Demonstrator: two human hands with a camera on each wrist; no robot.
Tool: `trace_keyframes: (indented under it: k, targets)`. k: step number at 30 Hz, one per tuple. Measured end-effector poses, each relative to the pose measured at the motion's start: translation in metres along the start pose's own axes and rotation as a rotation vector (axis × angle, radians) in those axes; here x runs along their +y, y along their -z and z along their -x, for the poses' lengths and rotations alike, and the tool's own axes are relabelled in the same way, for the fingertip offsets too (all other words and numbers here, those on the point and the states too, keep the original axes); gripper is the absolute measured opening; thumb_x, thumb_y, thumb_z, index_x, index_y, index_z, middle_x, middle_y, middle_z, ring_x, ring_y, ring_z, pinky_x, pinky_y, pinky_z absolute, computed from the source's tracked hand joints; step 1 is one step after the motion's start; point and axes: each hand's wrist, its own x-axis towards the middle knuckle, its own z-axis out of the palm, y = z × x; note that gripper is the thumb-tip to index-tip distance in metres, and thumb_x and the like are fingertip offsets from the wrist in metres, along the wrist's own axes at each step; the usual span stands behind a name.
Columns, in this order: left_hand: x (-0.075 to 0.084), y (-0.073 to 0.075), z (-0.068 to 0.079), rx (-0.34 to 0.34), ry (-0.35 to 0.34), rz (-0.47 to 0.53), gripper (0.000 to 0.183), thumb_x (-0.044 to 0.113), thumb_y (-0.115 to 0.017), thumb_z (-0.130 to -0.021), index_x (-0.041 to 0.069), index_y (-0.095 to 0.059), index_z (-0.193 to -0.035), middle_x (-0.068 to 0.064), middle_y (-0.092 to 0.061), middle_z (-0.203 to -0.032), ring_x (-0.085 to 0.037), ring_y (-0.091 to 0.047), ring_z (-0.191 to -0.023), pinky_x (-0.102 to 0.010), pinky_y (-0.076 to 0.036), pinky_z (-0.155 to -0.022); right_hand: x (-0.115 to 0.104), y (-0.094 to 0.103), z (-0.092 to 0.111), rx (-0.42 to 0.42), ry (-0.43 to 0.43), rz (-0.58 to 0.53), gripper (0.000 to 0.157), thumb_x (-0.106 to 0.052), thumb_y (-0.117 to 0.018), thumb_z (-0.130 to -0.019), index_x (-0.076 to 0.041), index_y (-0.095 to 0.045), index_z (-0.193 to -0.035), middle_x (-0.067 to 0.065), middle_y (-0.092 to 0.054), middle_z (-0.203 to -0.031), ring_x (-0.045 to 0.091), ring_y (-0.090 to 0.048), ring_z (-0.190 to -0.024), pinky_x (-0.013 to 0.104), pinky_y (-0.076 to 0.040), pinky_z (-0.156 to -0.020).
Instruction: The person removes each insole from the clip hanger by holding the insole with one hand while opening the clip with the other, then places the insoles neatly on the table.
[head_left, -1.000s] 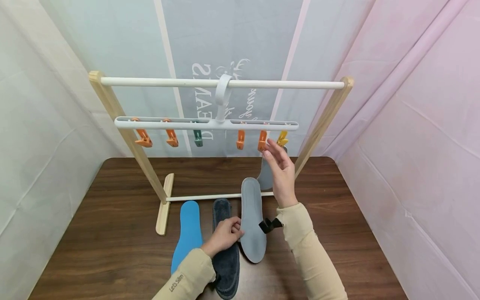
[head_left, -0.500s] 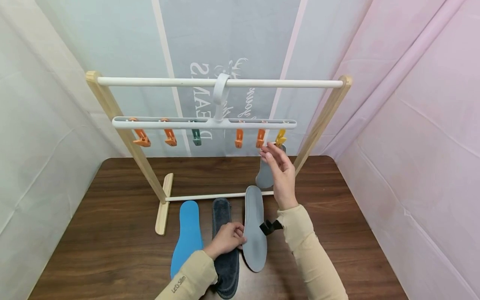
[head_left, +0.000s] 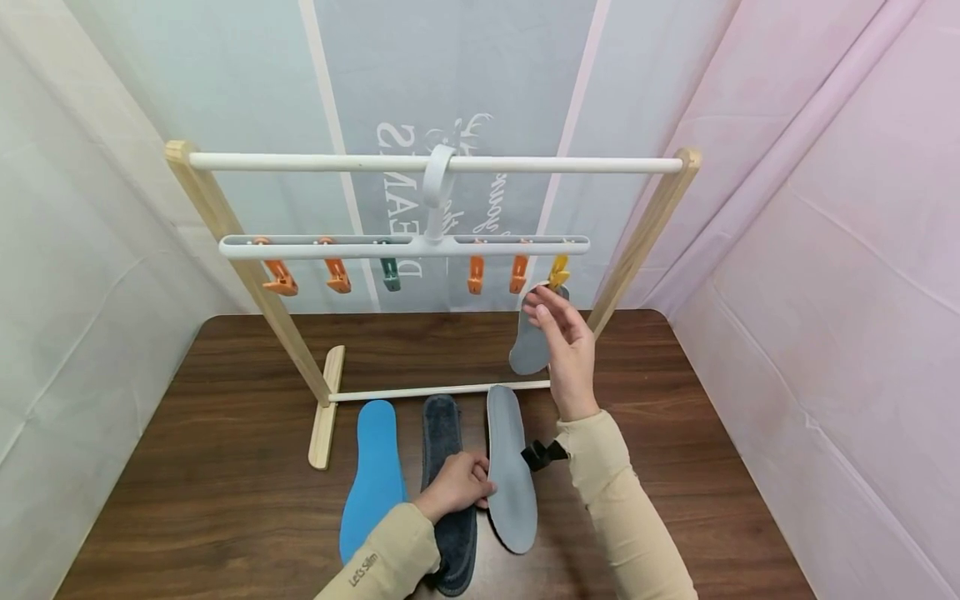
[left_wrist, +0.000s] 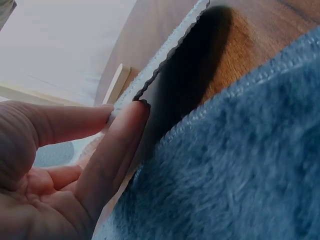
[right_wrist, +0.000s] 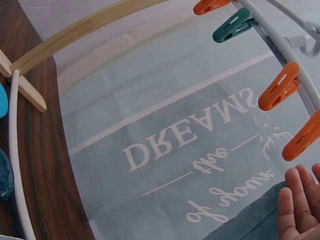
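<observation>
In the head view a grey insole [head_left: 513, 475] stands at the front of the table, its left edge pinched between the thumb and fingers of my left hand [head_left: 457, 483]. The left wrist view shows that insole's edge [left_wrist: 167, 50] tilted up, with dark shadow beneath. Another grey insole [head_left: 529, 346] hangs from the yellow clip [head_left: 558, 272] at the hanger's right end. My right hand [head_left: 568, 346] is raised in front of it, fingers extended and holding nothing, below the second orange clip [head_left: 518, 275] from the right. Fuzzy dark insoles [head_left: 441, 433] lie stacked under my left wrist.
A blue insole [head_left: 377, 450] lies to the left. The white clip hanger [head_left: 405, 247] hooks over the top bar [head_left: 300, 162] of a wooden rack, with other orange clips [head_left: 337, 277] and a green clip [head_left: 390, 275]. A low white rod [head_left: 420, 393] joins the rack's feet.
My left hand has lowered the grey insole toward me and slightly right. My right hand has dropped a little from the orange clip.
</observation>
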Motion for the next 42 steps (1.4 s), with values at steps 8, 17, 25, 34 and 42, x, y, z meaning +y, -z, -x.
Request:
trace_keyframes:
  k: [8, 17, 25, 34, 42]
  targets:
    - [-0.001, -0.006, -0.001, 0.033, 0.033, -0.099, 0.044, -0.005, -0.068, -0.081, -0.016, -0.049, -0.119, -0.008, -0.064, -0.07, -0.025, -0.066, -0.056, -0.026, -0.053, -0.063, 0.0, 0.001, -0.001, 0.011, -0.001, 0.001, 0.034, -0.014, -0.058, -0.097, 0.002, -0.059, -0.126, 0.009, -0.067, -0.114, 0.021, -0.064, -0.104, 0.036, -0.049, -0.094]
    - [0.0, -0.015, 0.001, 0.091, -0.036, -0.222, 0.076, -0.007, -0.069, -0.076, -0.023, -0.024, -0.136, -0.01, -0.056, -0.062, -0.019, -0.054, -0.051, -0.029, -0.043, -0.047, 0.001, 0.003, 0.0, 0.031, -0.003, -0.005, 0.033, -0.015, -0.059, -0.096, 0.001, -0.06, -0.125, 0.003, -0.068, -0.111, 0.018, -0.064, -0.103, 0.031, -0.05, -0.091]
    - [0.007, -0.021, -0.003, 0.094, 0.045, -0.319, 0.08, -0.007, -0.068, -0.076, -0.021, -0.022, -0.14, -0.037, -0.063, -0.092, -0.043, -0.065, -0.079, -0.039, -0.051, -0.058, 0.004, 0.006, -0.001, 0.04, -0.007, -0.009, 0.034, -0.015, -0.059, -0.096, 0.002, -0.06, -0.125, 0.002, -0.069, -0.108, 0.019, -0.064, -0.102, 0.03, -0.05, -0.088]
    - [0.013, -0.026, -0.001, 0.128, 0.043, -0.39, 0.076, -0.012, -0.065, -0.074, -0.021, -0.025, -0.138, -0.019, -0.06, -0.062, -0.02, -0.054, -0.045, -0.027, -0.036, -0.039, 0.003, 0.006, -0.002, 0.053, -0.012, -0.012, 0.034, -0.015, -0.059, -0.096, 0.003, -0.059, -0.125, 0.0, -0.07, -0.105, 0.018, -0.065, -0.1, 0.033, -0.05, -0.088]
    - [0.015, -0.028, -0.003, 0.17, 0.006, -0.479, 0.071, -0.012, -0.064, -0.073, -0.021, -0.031, -0.136, -0.016, -0.056, -0.056, -0.017, -0.049, -0.039, -0.024, -0.034, -0.035, -0.001, 0.006, -0.003, 0.076, -0.012, -0.017, 0.033, -0.013, -0.058, -0.096, 0.004, -0.059, -0.124, -0.002, -0.071, -0.103, 0.016, -0.066, -0.097, 0.038, -0.049, -0.088]
